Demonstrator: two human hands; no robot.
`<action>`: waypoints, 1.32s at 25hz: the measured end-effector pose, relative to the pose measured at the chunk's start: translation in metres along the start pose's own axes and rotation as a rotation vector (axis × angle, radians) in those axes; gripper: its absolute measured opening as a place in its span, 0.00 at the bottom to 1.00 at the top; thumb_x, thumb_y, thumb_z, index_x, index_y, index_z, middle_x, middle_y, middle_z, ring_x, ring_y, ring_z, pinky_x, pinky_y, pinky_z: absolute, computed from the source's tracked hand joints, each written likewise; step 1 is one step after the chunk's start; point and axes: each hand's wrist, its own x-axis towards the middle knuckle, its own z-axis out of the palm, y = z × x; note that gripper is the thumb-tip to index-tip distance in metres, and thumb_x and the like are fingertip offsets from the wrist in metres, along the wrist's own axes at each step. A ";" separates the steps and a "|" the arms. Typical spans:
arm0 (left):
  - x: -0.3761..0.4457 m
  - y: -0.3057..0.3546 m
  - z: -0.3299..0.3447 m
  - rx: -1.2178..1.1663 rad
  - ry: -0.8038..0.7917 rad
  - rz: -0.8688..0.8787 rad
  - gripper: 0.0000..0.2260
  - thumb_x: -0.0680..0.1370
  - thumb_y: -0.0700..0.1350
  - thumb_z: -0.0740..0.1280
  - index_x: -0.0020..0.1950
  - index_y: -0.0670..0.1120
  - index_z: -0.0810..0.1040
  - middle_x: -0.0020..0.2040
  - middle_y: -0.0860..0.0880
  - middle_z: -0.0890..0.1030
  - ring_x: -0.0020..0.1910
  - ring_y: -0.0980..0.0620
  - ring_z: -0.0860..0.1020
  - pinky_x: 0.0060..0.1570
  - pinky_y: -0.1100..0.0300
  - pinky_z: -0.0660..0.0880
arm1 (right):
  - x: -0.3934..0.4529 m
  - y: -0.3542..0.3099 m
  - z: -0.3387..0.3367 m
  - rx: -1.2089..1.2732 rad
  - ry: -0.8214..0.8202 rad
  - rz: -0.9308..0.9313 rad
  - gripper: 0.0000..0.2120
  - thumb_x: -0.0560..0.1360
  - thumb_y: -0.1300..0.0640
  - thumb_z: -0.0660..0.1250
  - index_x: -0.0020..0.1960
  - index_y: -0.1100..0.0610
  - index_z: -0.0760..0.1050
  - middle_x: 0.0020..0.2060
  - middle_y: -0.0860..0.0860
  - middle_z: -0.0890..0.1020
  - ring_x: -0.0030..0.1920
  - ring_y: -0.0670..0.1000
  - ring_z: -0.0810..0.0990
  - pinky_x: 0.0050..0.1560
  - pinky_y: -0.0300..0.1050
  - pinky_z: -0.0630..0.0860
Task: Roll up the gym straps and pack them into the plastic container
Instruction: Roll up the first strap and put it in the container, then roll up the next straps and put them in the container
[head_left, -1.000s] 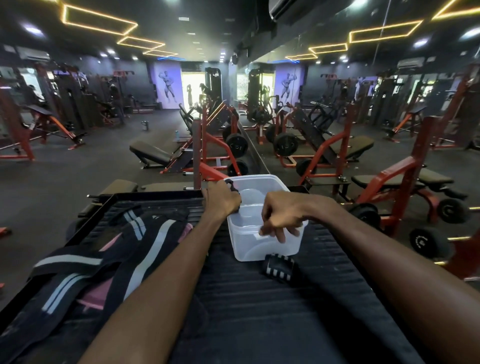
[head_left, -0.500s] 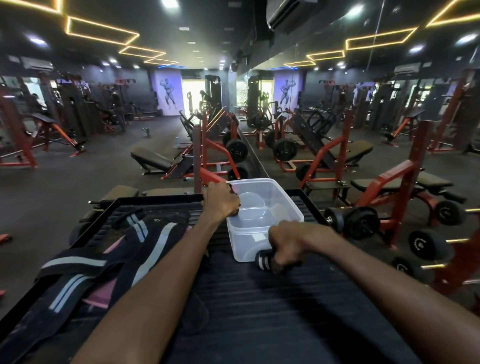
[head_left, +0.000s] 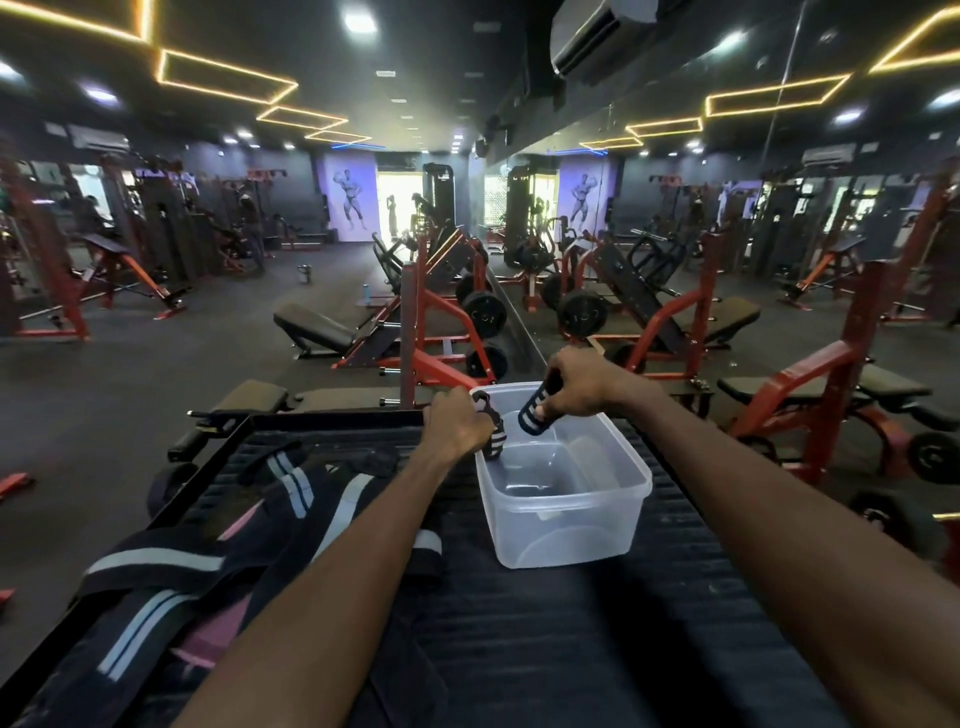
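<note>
- While both rolls hang over the plastic container (head_left: 563, 512) at frame centre, the left hand (head_left: 457, 428) grips one rolled strap (head_left: 493, 439) at the rim, ready to drop.
- The right hand (head_left: 579, 384) pinches a second roll (head_left: 535, 413) above the opening.
- Unrolled gym straps (head_left: 208, 561) wait lower left.

No text, label or number is legible — too blurred.

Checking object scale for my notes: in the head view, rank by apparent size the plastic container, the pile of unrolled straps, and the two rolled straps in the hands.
1. Pile of unrolled straps
2. Plastic container
3. Rolled strap in right hand and rolled strap in left hand: similar, partly hidden, unranked.
</note>
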 end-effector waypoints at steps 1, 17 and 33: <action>0.006 -0.002 0.002 -0.019 -0.020 -0.011 0.03 0.74 0.41 0.67 0.47 0.43 0.75 0.47 0.44 0.81 0.49 0.42 0.80 0.57 0.46 0.78 | 0.013 0.001 0.012 -0.003 0.010 0.019 0.14 0.70 0.57 0.77 0.50 0.54 0.73 0.44 0.50 0.78 0.47 0.51 0.79 0.40 0.40 0.75; 0.035 -0.021 0.032 -0.152 -0.104 -0.112 0.23 0.74 0.40 0.65 0.69 0.42 0.65 0.65 0.42 0.76 0.63 0.40 0.75 0.62 0.48 0.74 | 0.102 0.029 0.111 -0.085 0.025 0.034 0.19 0.70 0.58 0.73 0.56 0.58 0.68 0.55 0.60 0.78 0.54 0.60 0.78 0.44 0.48 0.69; 0.008 -0.032 -0.030 0.049 -0.033 -0.054 0.14 0.78 0.44 0.62 0.33 0.44 0.74 0.33 0.44 0.75 0.35 0.45 0.76 0.36 0.56 0.70 | 0.033 -0.054 0.049 0.122 0.440 -0.157 0.05 0.71 0.62 0.67 0.43 0.53 0.75 0.45 0.52 0.78 0.45 0.53 0.79 0.47 0.54 0.81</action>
